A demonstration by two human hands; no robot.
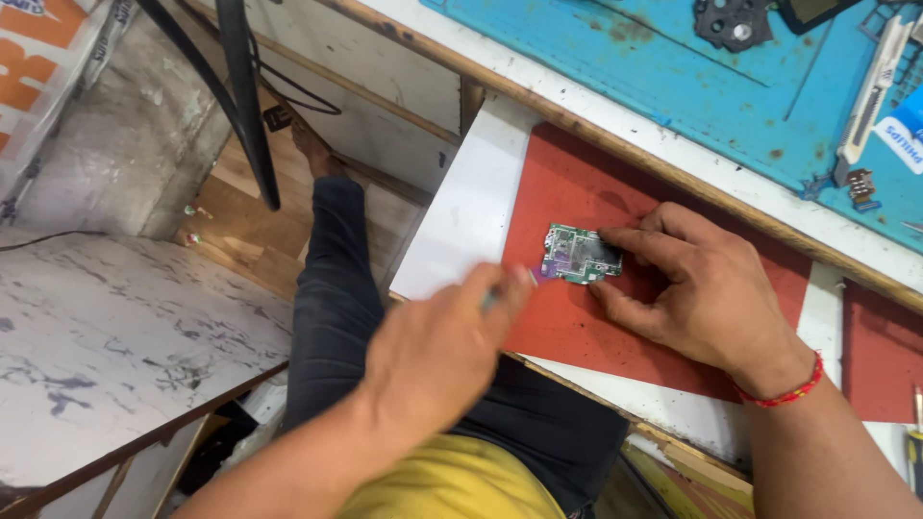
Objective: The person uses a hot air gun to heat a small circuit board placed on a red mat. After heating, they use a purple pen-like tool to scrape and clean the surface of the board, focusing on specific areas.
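Note:
A small green circuit board (582, 255) lies on a red mat (567, 327) that covers a white pull-out shelf (461, 211). My right hand (711, 298), with a red thread band at the wrist, pins the board down by its right edge with fingers and thumb. My left hand (442, 356) is closed around a thin tool (524, 281). The tool's blurred, purplish tip touches the board's left edge. My legs in dark trousers show under the shelf.
Above the shelf is a wooden-edged bench with a blue work mat (673, 67) carrying a utility knife (870, 96), a black round part (735, 24) and a small component (860, 187). A marbled white surface (115, 327) lies at the left, with black cables (245, 96) hanging above it.

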